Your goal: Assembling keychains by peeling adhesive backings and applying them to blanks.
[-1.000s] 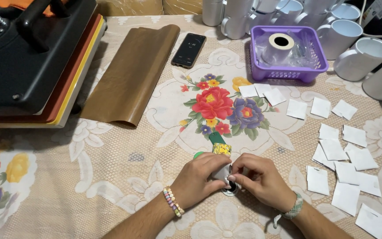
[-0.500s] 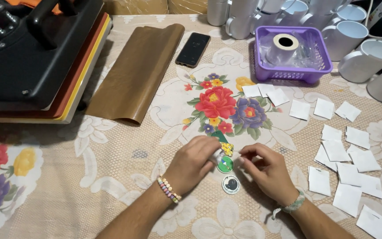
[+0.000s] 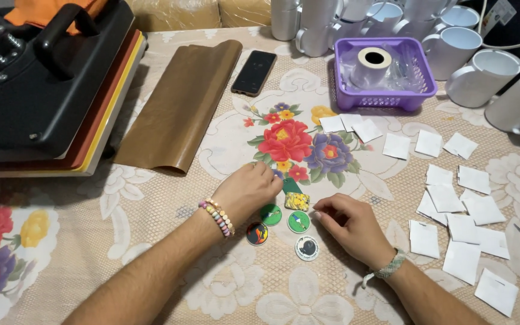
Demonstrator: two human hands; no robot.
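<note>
Black and heavy, the heat press (image 3: 37, 78) fills the tabletop's (image 3: 151, 241) far left corner. Right of the press lies a brown sheet (image 3: 179, 102), then a dark phone (image 3: 254, 72), then a purple basket (image 3: 386, 75). White paper squares (image 3: 464, 210) scatter farthest from it. Nearer, right of the press, the left hand (image 3: 247, 191) rests with curled fingers holding nothing, beside the round printed discs (image 3: 284, 225); the right hand (image 3: 347, 222) touches one green disc (image 3: 299, 221), fingers loosely bent, gripping nothing.

A table (image 3: 151, 241) under a floral lace cloth carries a heat press (image 3: 37, 84) at ten o'clock, brown sheet (image 3: 179, 105), phone (image 3: 254, 72), purple basket (image 3: 419, 90), white paper squares (image 3: 458, 210) at three, round badges (image 3: 284, 225) at centre
</note>
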